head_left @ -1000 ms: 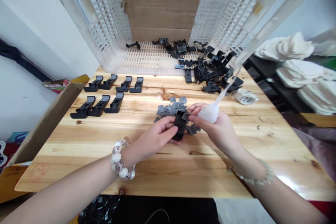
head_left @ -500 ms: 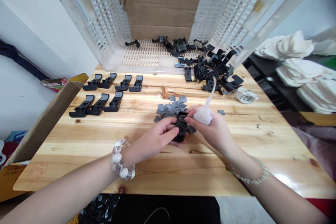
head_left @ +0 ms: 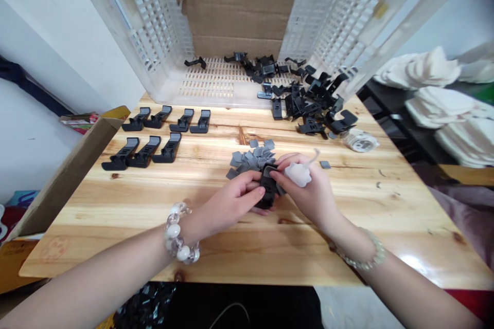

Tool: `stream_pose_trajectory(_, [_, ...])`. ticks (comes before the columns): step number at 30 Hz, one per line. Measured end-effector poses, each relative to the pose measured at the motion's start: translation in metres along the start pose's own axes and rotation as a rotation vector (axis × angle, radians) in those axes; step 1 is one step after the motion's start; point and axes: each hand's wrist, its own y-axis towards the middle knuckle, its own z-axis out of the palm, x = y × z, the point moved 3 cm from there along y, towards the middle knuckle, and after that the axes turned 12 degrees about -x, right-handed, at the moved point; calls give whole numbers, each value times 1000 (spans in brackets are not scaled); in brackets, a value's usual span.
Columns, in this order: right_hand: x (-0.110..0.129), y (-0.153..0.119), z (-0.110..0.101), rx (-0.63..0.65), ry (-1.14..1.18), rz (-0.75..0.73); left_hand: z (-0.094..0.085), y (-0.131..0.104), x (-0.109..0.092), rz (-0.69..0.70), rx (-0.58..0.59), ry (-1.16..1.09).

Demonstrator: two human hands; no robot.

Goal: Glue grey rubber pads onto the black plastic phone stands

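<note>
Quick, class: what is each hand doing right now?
Left hand: closed on a black plastic bracket.
Right hand: fingers pressed at the bracket's upper end, with a crumpled translucent white wrapper against them.

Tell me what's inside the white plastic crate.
Inside the white plastic crate: black plastic clips, some heaped and reaching onto the wooden table, and a cardboard sheet. Whatever the sheet or heap covers is hidden.

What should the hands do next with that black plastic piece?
Perhaps the right hand should press the thin grey pad flat, because its thumb is at the pad's edge and the left hand is gripping the slotted black plastic piece underneath.
</note>
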Motion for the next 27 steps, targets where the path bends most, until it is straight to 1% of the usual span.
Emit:
stream_pose_trajectory(4, [-1,-1,2,-28,26,108,0,-2,0,30,-8,21])
stream_pose_trajectory(10, [-6,-2,4,-21,118,289,1,-1,1,50,-25,48])
stream_pose_trajectory(14, [-7,-2,4,11,181,388,1,-1,1,50,-44,70])
stream_pose_trajectory(21, [-4,-3,4,31,240,501,1,-5,1,121,-47,186])
stream_pose_trajectory(27, [-3,-4,5,14,246,548,-1,-5,1,173,-24,280])
